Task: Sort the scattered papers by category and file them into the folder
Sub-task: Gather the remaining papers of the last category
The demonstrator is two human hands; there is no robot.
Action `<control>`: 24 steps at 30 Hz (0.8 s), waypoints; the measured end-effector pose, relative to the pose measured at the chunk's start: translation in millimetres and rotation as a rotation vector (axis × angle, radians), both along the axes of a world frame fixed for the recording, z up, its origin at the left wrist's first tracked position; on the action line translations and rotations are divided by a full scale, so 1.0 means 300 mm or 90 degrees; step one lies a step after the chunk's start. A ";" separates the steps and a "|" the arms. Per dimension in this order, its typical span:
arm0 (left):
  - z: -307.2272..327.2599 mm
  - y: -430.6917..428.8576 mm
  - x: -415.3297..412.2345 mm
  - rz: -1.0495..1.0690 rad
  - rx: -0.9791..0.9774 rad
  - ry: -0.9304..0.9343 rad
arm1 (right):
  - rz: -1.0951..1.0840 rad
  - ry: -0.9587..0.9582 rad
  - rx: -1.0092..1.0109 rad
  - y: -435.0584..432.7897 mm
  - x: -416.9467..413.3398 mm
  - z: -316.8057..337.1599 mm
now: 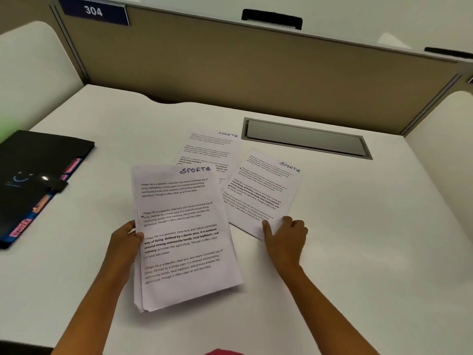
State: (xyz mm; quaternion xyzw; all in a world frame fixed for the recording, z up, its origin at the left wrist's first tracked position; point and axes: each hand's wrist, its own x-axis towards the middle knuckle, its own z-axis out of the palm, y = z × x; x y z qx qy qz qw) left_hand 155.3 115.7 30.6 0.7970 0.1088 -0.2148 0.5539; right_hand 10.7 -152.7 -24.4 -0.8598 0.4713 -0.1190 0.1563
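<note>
Gripping the stack of papers [184,237] at its left edge, the left hand [125,242] sets its thumb on top. Right of the stack, the right hand [286,237] pinches the near corner of a loose sheet [261,185]. A third sheet [207,149] lies behind the stack, and the black folder [38,180] well to its left, on the white desk [358,226].

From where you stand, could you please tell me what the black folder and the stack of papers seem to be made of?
The black folder looks like smooth, semi-glossy plastic: a bright glare spot sits on its cover. The stack of papers in the left hand is thin, matte white printer paper, probably; its edges fan and sag slightly. The right hand's loose sheet looks alike.
</note>
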 end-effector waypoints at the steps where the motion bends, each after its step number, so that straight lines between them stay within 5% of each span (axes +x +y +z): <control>1: -0.002 -0.007 -0.014 -0.009 0.013 -0.013 | -0.031 0.052 0.023 0.011 0.036 0.016; 9: -0.022 -0.009 -0.056 -0.082 0.174 -0.083 | -0.159 0.170 0.200 -0.022 0.180 0.050; 17: -0.027 -0.002 -0.072 -0.058 0.212 -0.142 | -0.154 0.003 0.321 -0.107 0.115 0.066; 24: -0.033 0.002 -0.077 -0.038 0.192 -0.140 | -0.125 -0.303 0.156 -0.107 0.012 0.202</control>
